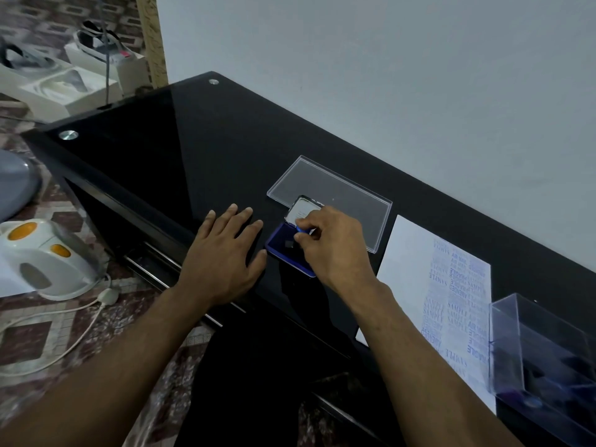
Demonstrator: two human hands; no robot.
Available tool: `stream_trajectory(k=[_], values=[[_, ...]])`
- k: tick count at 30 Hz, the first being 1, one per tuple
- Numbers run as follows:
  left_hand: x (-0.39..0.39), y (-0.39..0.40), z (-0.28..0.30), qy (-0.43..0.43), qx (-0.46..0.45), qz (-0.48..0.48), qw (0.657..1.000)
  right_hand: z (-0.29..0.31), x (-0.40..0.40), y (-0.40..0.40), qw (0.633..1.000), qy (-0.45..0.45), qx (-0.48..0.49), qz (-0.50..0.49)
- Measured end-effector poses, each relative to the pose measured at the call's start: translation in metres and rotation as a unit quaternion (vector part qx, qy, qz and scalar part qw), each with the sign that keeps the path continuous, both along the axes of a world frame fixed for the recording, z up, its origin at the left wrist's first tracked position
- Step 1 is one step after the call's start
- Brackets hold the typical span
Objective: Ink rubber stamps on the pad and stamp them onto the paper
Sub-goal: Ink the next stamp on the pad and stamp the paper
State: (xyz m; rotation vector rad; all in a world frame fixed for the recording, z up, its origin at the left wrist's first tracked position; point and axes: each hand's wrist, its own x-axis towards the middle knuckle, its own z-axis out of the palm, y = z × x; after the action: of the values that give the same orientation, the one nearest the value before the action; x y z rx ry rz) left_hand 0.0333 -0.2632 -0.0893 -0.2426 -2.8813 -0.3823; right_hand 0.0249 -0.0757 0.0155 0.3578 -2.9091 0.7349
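Head view: inking step. My right hand (335, 243) pinches 1 blue-handled stamp (302, 228) down on the blue ink pad (283, 250), lid tipped back. My left hand (225, 253) lies flat, fingers straight, on the black table (161, 150) just beside the pad. Next, I judge: lift straight, carry right to the paper (416, 253), find unprinted space. Legible prints: "SAMPLE", "AIR MAIL", "AMENDED", "FRAGILE".

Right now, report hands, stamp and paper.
Left hand flat on black glass table. Right hand pinching small blue-handled stamp over open blue ink pad. White paper unobstructed.
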Motion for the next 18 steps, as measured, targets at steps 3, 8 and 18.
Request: stream_trajectory(k=[3, 8, 18], values=[[-0.0002, 0.0008, -0.0006, 0.000, -0.003, 0.002, 1.000, 0.0026, 0.0007, 0.0010, 1.000, 0.000, -0.012, 0.005], [-0.0004, 0.0011, -0.0013, 0.004, -0.005, 0.003, 1.000, 0.0058, 0.0002, -0.0004, 1.000, -0.007, -0.005, 0.006], [0.0004, 0.0017, -0.0007, 0.003, -0.003, 0.005, 1.000, 0.0047, -0.0034, -0.0013, 1.000, -0.021, -0.008, -0.002]])
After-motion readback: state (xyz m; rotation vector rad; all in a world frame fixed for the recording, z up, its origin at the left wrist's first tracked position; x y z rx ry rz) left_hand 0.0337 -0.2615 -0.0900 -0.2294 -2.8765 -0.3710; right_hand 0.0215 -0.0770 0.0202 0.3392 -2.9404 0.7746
